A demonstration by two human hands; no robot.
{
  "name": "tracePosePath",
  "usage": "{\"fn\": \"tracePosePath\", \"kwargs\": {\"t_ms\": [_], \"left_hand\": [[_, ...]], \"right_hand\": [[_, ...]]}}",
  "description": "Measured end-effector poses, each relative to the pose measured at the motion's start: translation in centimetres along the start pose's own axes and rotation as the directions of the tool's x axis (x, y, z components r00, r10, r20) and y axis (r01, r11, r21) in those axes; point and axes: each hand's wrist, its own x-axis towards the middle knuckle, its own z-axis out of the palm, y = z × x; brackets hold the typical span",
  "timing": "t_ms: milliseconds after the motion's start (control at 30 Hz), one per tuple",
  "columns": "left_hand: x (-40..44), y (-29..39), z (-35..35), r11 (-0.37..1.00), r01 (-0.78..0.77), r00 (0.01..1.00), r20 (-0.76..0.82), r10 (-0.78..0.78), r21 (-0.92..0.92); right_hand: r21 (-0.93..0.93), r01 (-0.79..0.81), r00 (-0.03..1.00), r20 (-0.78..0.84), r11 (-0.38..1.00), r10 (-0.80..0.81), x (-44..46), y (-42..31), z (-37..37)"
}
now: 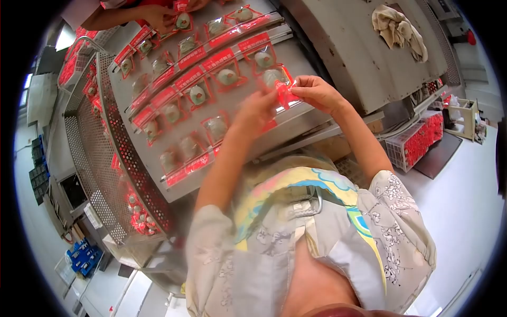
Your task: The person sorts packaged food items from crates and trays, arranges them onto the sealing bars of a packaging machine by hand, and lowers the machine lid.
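Observation:
My right hand (316,93) pinches the upper edge of a red and clear packet (284,94) at the near edge of the metal table (238,141). My left hand (257,112) is at the same packet's left side, its fingers smeared by motion, so its hold is unclear. A clear packet with a pale round item (272,78) lies just above the held packet. Rows of similar packets, such as one with a greenish round item (197,95), lie left of my hands, many with red ends along metal strips (211,52).
Another person's hands (161,20) handle packets at the top left. A perforated metal bin (84,142) with red packets stands left. At the right are a metal surface (364,53) with a crumpled cloth (398,31) and a wire basket (417,138) of red packets.

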Motion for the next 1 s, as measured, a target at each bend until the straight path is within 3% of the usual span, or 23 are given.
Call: {"fn": "tracePosePath", "kwargs": {"t_ms": [133, 233, 300, 367, 400, 467, 500, 633, 800, 1000], "left_hand": [[1.3, 0.6, 1.0, 0.999, 0.028, 0.996, 0.09, -0.025, -0.031], [1.0, 2.1, 2.3, 0.994, 0.009, 0.999, 0.035, -0.013, 0.111], [0.7, 2.2, 2.8, 0.936, -0.044, 0.997, -0.043, 0.063, 0.35], [1.6, 1.1, 1.4, 0.776, -0.049, 0.974, -0.141, 0.175, 0.629], [1.8, 0.8, 1.5, 0.642, -0.092, 0.961, -0.1, 0.257, 0.761], [2.3, 0.4, 0.8, 0.221, 0.03, 0.912, -0.118, 0.392, 0.975], [2.9, -0.6, 0.9, -0.009, 0.11, 0.884, -0.093, 0.458, 0.994], [4.3, -3.9, 1.4, -0.23, 0.19, 0.803, -0.016, 0.596, 0.955], [4.1, -3.3, 1.3, -0.253, 0.243, 0.81, -0.053, 0.583, 0.936], [2.4, -1.5, 1.4, -0.217, 0.145, 0.864, -0.017, 0.503, 0.965]], "right_hand": [[-0.079, 0.035, 0.999, 0.044, 0.996, -0.032, 0.6, -0.6, -1.8], [-0.043, 0.031, 0.999, 0.025, 0.999, -0.03, 0.7, -1.1, -2.7], [-0.185, 0.034, 0.997, -0.061, 0.982, -0.046, 0.7, -0.8, -3.7], [-0.406, 0.015, 0.981, -0.173, 0.914, -0.092, 0.7, -0.3, -4.1], [-0.544, -0.021, 0.964, -0.232, 0.839, -0.126, 0.8, 0.0, -4.3], [-0.705, -0.125, 0.934, -0.322, 0.698, -0.157, 2.1, 1.2, -4.2], [-0.77, -0.182, 0.916, -0.359, 0.611, -0.181, 2.1, 1.7, -4.6], [-0.826, -0.311, 0.878, -0.439, 0.47, -0.189, 1.5, 2.4, -5.4], [-0.901, -0.329, 0.902, -0.388, 0.282, -0.189, 2.5, 2.3, -4.4], [-0.92, -0.353, 0.935, -0.353, 0.174, 0.03, 3.0, 0.2, -3.5]]}}
